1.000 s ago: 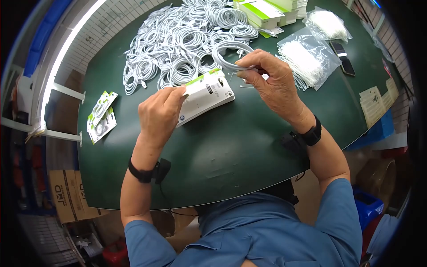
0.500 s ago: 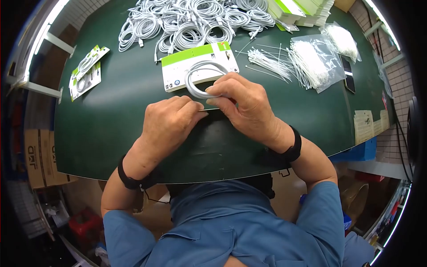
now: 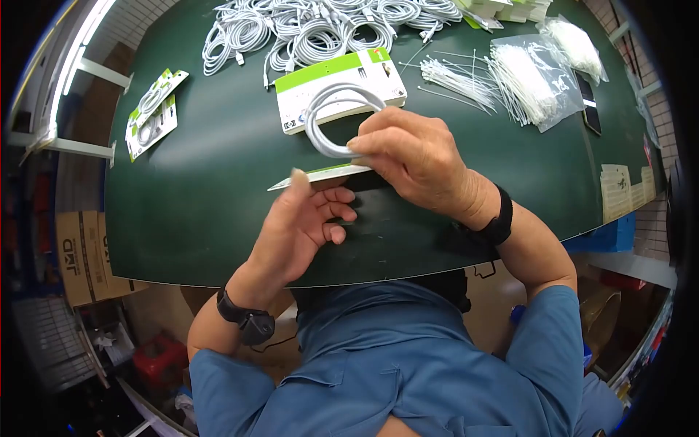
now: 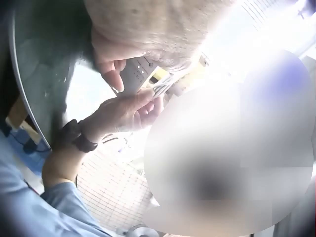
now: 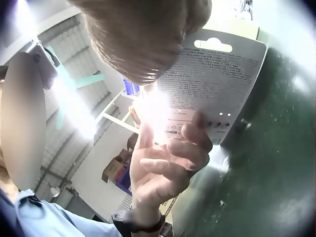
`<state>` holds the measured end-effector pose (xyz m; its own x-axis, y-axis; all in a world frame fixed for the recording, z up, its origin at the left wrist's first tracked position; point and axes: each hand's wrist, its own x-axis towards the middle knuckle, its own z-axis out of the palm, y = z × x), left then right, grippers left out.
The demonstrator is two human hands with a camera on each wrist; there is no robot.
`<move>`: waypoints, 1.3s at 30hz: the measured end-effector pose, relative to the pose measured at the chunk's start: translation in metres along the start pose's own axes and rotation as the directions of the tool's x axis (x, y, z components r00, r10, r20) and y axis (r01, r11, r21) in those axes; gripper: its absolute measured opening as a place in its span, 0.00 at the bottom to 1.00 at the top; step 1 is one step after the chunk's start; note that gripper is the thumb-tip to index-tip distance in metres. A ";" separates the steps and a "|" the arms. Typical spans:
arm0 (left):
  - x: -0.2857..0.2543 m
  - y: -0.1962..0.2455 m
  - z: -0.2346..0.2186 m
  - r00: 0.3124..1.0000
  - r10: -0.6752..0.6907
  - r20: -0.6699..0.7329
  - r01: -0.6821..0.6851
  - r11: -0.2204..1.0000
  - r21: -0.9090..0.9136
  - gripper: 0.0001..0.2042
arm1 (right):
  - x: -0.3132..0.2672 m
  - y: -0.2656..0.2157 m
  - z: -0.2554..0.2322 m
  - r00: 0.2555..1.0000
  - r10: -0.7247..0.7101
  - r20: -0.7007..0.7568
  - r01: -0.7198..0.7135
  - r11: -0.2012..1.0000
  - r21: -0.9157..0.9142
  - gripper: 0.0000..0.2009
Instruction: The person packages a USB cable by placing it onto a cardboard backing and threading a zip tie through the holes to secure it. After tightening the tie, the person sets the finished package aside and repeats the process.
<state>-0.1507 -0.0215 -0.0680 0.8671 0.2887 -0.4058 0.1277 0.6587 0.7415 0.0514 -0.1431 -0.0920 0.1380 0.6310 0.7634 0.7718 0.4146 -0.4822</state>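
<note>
In the head view my right hand (image 3: 415, 156) pinches a coiled grey-white cable (image 3: 320, 120) and the right end of a thin card (image 3: 324, 174), which is seen nearly edge-on. My left hand (image 3: 298, 226) is palm up at the card's left end, its thumb against the edge and its fingers loosely bent below. The right wrist view shows the card's printed grey back (image 5: 217, 74) with its hang hole, and my left hand (image 5: 170, 170) by its lower end. Behind the coil lies a stack of green-and-white cards (image 3: 291, 109).
Many coiled cables (image 3: 320, 40) are heaped at the back. Two packaged cables (image 3: 156, 116) lie at the left. Loose white zip ties (image 3: 459, 81), a bag of ties (image 3: 528, 84) and a phone (image 3: 590, 109) are at the right.
My left hand has turned from knuckles up to palm up with its fingers spread apart. The card between the hands shows more. The coil remains in my right hand.
</note>
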 end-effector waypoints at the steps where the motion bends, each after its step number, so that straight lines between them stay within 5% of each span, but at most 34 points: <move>1: 0.002 0.000 0.001 0.996 -0.092 0.001 0.090 0.977 -0.195 0.16 | -0.001 0.000 0.000 0.999 -0.043 0.018 0.044 0.999 -0.009 0.13; 7: 0.005 -0.011 -0.003 0.993 -0.097 -0.063 0.080 0.970 -0.229 0.17 | 0.001 -0.008 -0.006 0.984 -0.156 0.082 0.157 0.988 -0.004 0.13; 11: 0.005 -0.011 -0.003 0.999 0.022 -0.048 -0.029 0.987 -0.158 0.15 | 0.015 -0.020 -0.018 0.966 -0.056 0.251 0.074 0.995 -0.063 0.12; 17: 0.016 0.005 0.018 0.964 0.264 0.037 -0.265 0.963 0.055 0.14 | 0.035 -0.027 -0.027 0.977 0.011 0.212 0.027 0.984 -0.176 0.13; 29: 0.040 0.007 0.014 0.912 0.385 0.142 -0.402 0.907 0.123 0.17 | 0.026 -0.001 -0.026 0.985 0.087 0.149 -0.072 0.993 -0.098 0.18; 34: 0.050 0.012 0.018 0.925 0.361 0.121 -0.375 0.916 0.139 0.17 | 0.022 0.000 -0.018 0.986 0.118 0.116 -0.118 0.993 -0.009 0.17; 39: 0.064 0.012 0.030 0.899 0.435 -0.054 -0.413 0.882 0.228 0.15 | 0.022 0.001 -0.016 0.988 0.122 0.097 -0.119 0.992 -0.034 0.16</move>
<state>-0.0792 -0.0157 -0.0695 0.8088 0.5838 -0.0712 -0.1358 0.3031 0.9432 0.0647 -0.1395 -0.0691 0.1698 0.7374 0.6538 0.7706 0.3141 -0.5545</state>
